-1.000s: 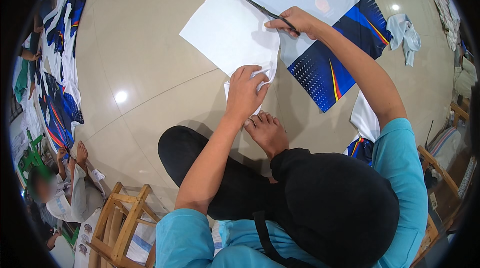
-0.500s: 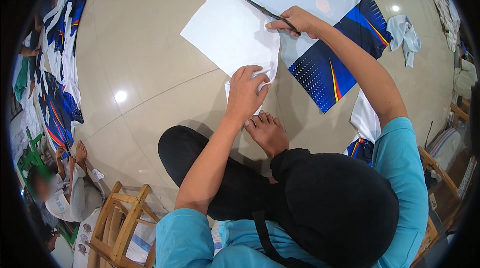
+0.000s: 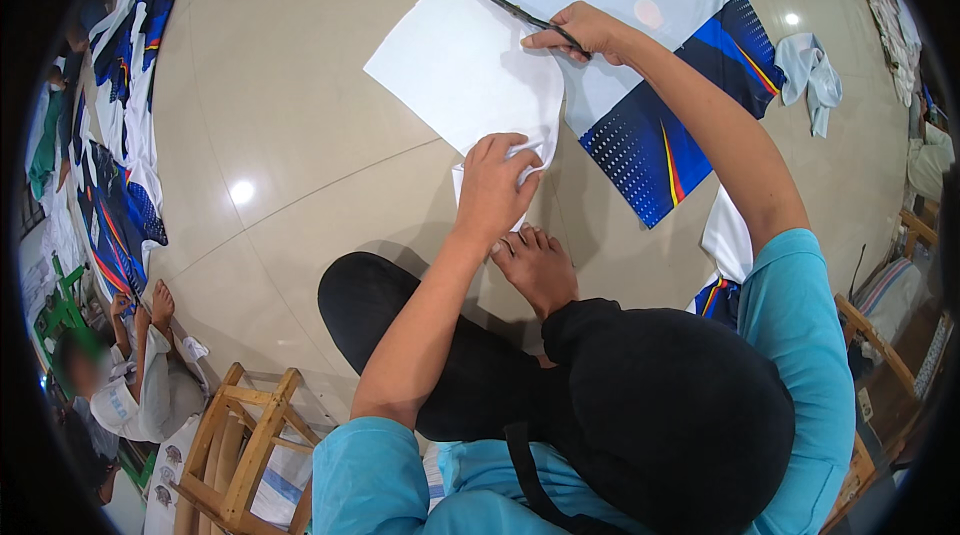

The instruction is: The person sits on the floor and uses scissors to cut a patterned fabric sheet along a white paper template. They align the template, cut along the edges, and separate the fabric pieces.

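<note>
White cloth (image 3: 450,65) is on the floor (image 3: 320,150), prob light, floppy n tad slippery; grab by the edge imo. L hand (image 3: 493,187) grip's pinching bunched edge, R hand (image 3: 592,31) grip's round scissors (image 3: 515,11).

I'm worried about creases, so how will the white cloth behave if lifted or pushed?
Probably floppy: the white cloth bunches into folds at the left hand. It looks light for its size, with thin edges. If pushed, it may slide fairly easily, since the floor looks glossy.
</note>
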Demonstrator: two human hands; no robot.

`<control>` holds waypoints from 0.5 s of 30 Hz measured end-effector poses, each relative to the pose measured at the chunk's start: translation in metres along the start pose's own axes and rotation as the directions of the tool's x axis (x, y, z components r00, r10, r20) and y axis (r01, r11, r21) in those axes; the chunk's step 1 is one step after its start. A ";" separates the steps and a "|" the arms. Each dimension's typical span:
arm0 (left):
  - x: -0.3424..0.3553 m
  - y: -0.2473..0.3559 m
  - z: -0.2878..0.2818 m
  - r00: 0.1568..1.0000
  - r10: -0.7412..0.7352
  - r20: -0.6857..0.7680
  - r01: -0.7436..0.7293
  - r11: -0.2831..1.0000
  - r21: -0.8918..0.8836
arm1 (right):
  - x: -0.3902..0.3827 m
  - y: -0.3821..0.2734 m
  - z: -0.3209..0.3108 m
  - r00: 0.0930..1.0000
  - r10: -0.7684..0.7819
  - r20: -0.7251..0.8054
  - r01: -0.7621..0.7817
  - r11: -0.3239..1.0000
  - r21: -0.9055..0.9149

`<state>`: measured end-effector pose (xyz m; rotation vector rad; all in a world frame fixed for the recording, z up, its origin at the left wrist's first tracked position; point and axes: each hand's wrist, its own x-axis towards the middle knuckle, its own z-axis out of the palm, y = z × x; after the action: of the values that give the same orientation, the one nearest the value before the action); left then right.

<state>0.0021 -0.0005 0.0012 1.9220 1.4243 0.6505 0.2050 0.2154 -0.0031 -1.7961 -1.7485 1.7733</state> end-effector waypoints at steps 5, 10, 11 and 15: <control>-0.001 -0.002 0.001 1.000 0.002 -0.013 -0.002 1.000 0.004 | 0.005 -0.009 0.005 1.000 -0.003 -0.021 0.002 1.000 -0.024; -0.001 0.000 0.002 1.000 0.002 -0.008 -0.002 1.000 -0.002 | 0.023 -0.019 0.007 1.000 -0.012 -0.013 0.012 1.000 -0.015; -0.001 0.000 0.002 1.000 0.000 -0.001 0.000 1.000 0.002 | 0.025 -0.021 0.007 1.000 -0.028 -0.008 0.028 1.000 -0.013; -0.001 -0.004 0.003 1.000 0.020 0.004 -0.020 1.000 -0.017 | 0.023 -0.028 0.015 1.000 -0.026 -0.016 0.028 0.996 0.081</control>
<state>0.0014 -0.0010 -0.0037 1.9255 1.3949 0.6652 0.1696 0.2320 -0.0033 -1.7414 -1.6620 1.7886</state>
